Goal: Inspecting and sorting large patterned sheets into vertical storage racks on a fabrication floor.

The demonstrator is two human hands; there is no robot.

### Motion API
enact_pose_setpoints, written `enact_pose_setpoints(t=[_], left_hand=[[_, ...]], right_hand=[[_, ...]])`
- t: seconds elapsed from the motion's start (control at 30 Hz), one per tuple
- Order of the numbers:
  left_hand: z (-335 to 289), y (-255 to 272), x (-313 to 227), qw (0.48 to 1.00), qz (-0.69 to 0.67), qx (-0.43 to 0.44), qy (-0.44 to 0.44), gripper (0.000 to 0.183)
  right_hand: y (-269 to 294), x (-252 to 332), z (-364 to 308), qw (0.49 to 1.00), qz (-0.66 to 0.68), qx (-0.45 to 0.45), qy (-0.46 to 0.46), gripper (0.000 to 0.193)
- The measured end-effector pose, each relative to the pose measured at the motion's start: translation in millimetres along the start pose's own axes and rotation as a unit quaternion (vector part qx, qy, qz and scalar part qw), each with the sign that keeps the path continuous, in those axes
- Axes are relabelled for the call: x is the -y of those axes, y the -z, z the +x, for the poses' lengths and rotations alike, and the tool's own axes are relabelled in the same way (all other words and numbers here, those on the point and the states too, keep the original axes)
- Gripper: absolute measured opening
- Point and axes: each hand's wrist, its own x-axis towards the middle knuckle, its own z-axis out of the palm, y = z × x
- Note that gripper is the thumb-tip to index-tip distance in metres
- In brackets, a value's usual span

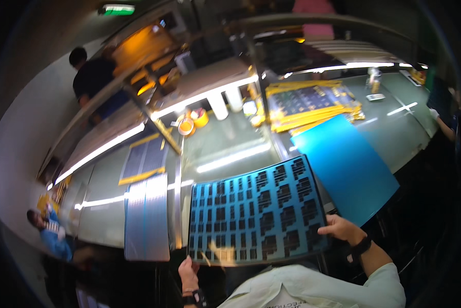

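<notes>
A blue sheet with rows of black blocks [253, 205] is held up in front of me, tilted, over the near edge of the bench. My left hand [189, 275] pinches its lower left corner. Fingers of my right hand [342, 229] are closed on its right edge, low down. Close by on the right lies a plain bright blue sheet [343, 167], partly reaching past the bench edge. On the left rests a stack of silvery sheets [147, 220]. What the sheet's far side looks like is hidden.
Yellow-edged dark sheets [312, 102] are stacked at the back right, and another yellow-edged panel [144, 156] lies back left. Orange tape rolls [187, 126] and white rolls [218, 106] stand below the shelf. Other people [51, 233] are at the left, back and right.
</notes>
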Motion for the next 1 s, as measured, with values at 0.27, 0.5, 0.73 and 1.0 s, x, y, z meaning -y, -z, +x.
enact_pose_setpoints(t=[0.27,0.5,0.73,1.0], left_hand=[[-4,-130,-146,0.898,-0.249,0.292,-0.214,0.029],[-68,-300,-195,0.791,0.046,0.572,-0.213,0.043],[-90,-306,-42,0.605,0.284,0.741,-0.06,0.036],[-82,-304,0,0.605,0.334,0.721,0.056,0.044]], right_hand=[[34,27,-64,0.948,0.082,-0.038,0.305,0.044],[45,202,-9,0.839,0.255,-0.03,0.481,0.047],[70,388,94,0.822,0.21,-0.162,0.503,0.03],[128,380,99,0.807,-0.492,-0.17,0.279,0.033]])
